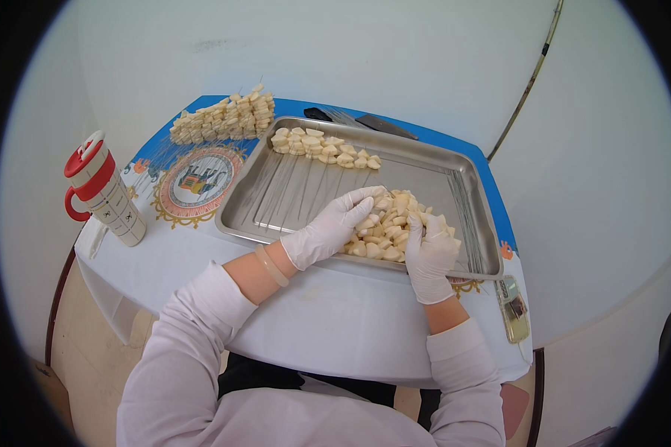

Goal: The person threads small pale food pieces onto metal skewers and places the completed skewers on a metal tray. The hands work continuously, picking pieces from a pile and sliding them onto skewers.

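A heap of pale cream food pieces [388, 232] lies in a shallow metal tray [408, 159], towards its near right part. My left hand [338, 220], in a white glove, is at the heap's left side with thumb and fingers drawn together; what they pinch is too small to make out. At the heap's right side, my gloved right hand [431, 254] has its fingertips closed around a cream piece. Threaded pieces on thin metal skewers [324, 148] lie in a row along the tray's far left. Bare skewers [465, 218] lie along the tray's right side.
Behind the tray's left corner stands a stack of filled skewers [223, 120]. A red-lidded tumbler [109, 193] stands at the left. A phone in a clear case [513, 313] lies at the table's right edge. A dark flat object [386, 125] sits behind the tray, near the wall.
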